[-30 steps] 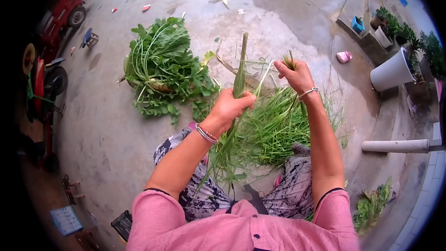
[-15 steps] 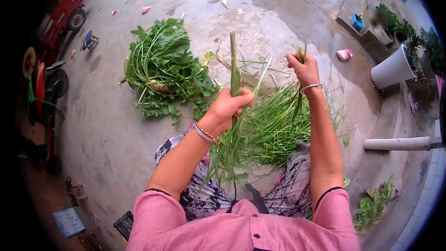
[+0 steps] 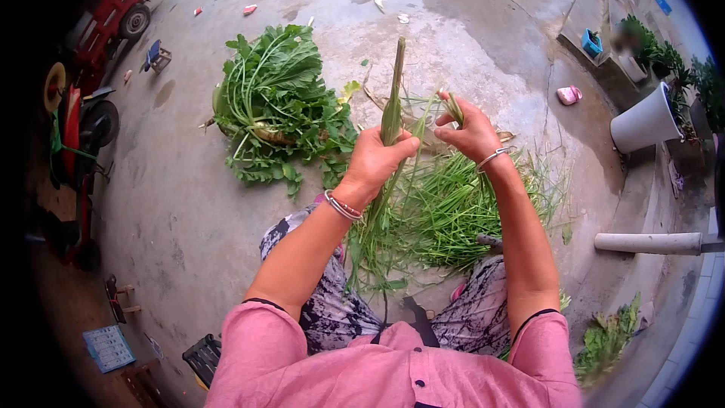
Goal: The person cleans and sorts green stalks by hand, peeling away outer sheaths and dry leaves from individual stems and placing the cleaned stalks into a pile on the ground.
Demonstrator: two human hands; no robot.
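My left hand [image 3: 370, 160] is wrapped around an upright bundle of long green stalks [image 3: 394, 94]. Its pale stiff ends point away from me, and thin leafy blades trail below the fist. A short distance to the right, my right hand [image 3: 472, 134] pinches a smaller bunch of stalks [image 3: 454, 109], whose tips stick out above the fingers. Beneath the hands lies a loose heap of grassy green blades [image 3: 445, 215] on the concrete, between my knees. Part of the heap is hidden by my right forearm.
Leafy radish greens with pale roots [image 3: 283, 113] lie to the left on the concrete floor [image 3: 189, 219]. At right stand a white bucket [image 3: 642, 121] and a white pipe [image 3: 648, 242]. A red cart [image 3: 113, 19] and small stool [image 3: 156, 57] are far left.
My right hand has moved left and slightly down, closer to my left hand, with its stalks. My left hand still grips the bundle. The whole view has shifted slightly.
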